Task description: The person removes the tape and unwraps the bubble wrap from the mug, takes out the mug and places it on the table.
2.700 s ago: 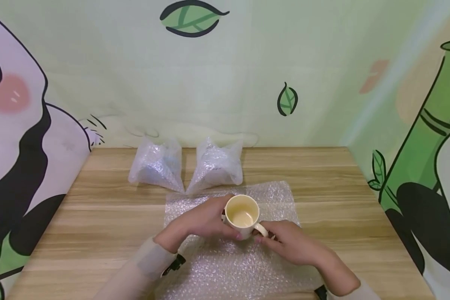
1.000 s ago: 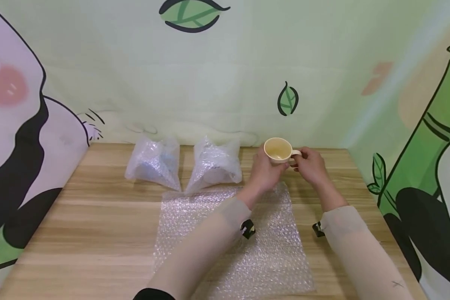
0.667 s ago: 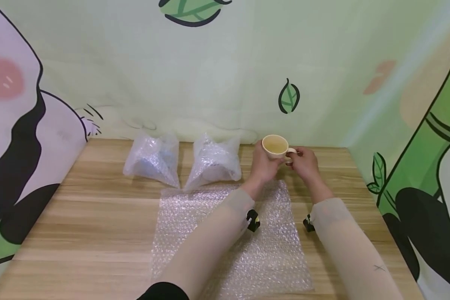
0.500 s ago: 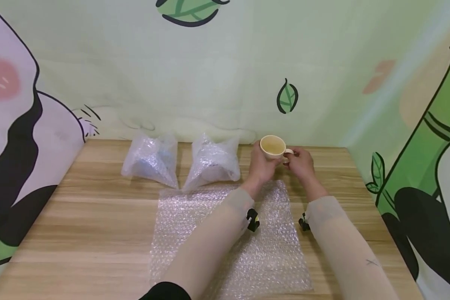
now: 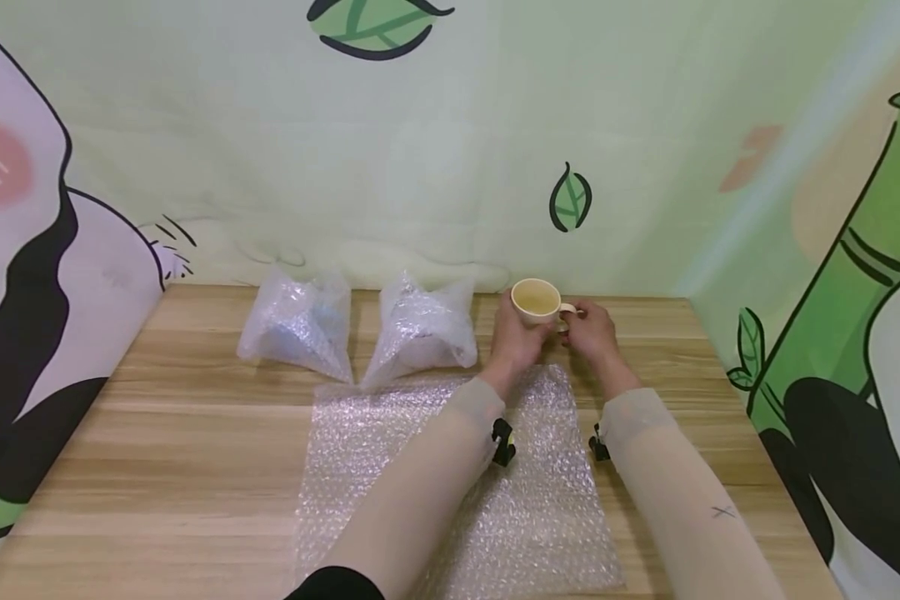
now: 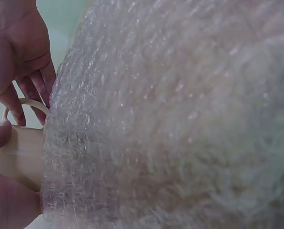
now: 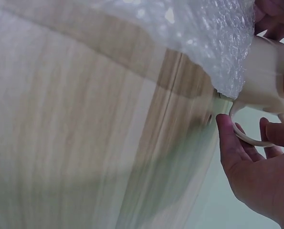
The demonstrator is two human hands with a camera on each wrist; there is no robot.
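Note:
A cream mug (image 5: pixel 536 302) stands upright near the back edge of the table, beyond the bubble wrap sheet (image 5: pixel 450 492). My left hand (image 5: pixel 516 337) grips the mug's body from the left, thumb across its near side. On the other side my right hand (image 5: pixel 591 333) holds the handle; in the right wrist view its fingers (image 7: pixel 227 143) are curled about the handle loop. The left wrist view shows the mug's wall (image 6: pixel 20 152) between the left thumb and fingers. Whether the mug's base touches the table cannot be told.
Two bubble-wrapped bundles (image 5: pixel 296 329) stand side by side at the back left; the right one (image 5: pixel 423 333) is close to my left hand. Behind the wooden table (image 5: pixel 195 467) rises a printed wall (image 5: pixel 420 167) with leaf and panda drawings.
From over the bubble wrap, both hands have carried the mug back and to the right, off the sheet. In the last second it has shifted slightly left in view; the grip stays.

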